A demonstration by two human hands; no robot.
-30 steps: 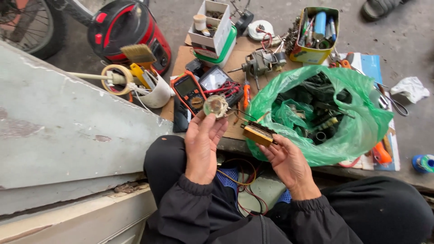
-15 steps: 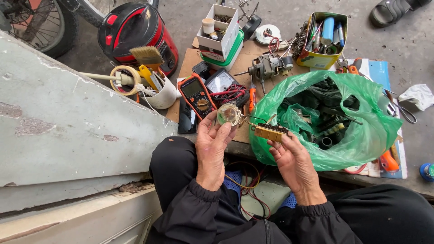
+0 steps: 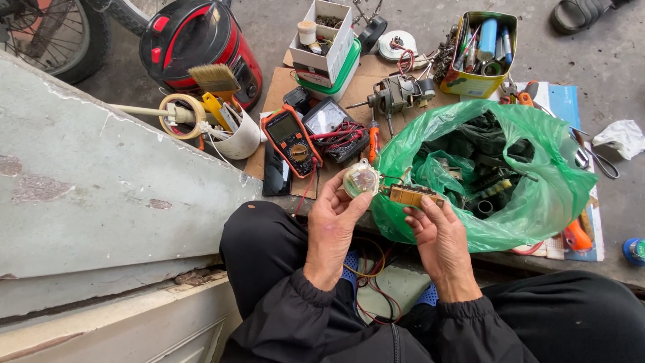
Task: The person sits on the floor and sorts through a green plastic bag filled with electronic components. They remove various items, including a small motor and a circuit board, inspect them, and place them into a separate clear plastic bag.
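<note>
- Head view looks down on my two hands held over my lap, just in front of the near edge of the cardboard sheet (image 3: 279, 94) that carries my tools.
- My left hand (image 3: 334, 225) is raised palm-up, fingers curled and clamped around a small round part (image 3: 361, 179) with a clear casing, pinched between thumb and fingertips.
- My right hand (image 3: 437, 232) sits just beside it, fingers closed on a small yellow-brown block (image 3: 411, 195) held at the fingertips; thin wires run between the block and the round part.
- Both parts hover at the near edge of the cardboard, touching the rim of the green plastic bag (image 3: 531, 202), which lies open toward the right edge and is full of dark parts.
- Just beyond my left hand lie an orange multimeter (image 3: 290, 139) and a grey analogue meter (image 3: 325, 119) with red and black leads heaped on it.
- An orange-handled screwdriver (image 3: 373, 140) lies between the meters and the bag.
- A small electric motor (image 3: 393, 97) rests near the middle of the cardboard, behind the screwdriver.
- At the left edge a white cup (image 3: 242, 140) holds a paintbrush and a roll of tape.
- At the far edge stand a white box (image 3: 332, 50) and a yellow tin (image 3: 470, 84) crammed with tools.
- A red cooker (image 3: 195, 40) stands on the floor off the far left corner.
- Red and black wires (image 3: 373, 282) loop in my lap between my wrists.
</note>
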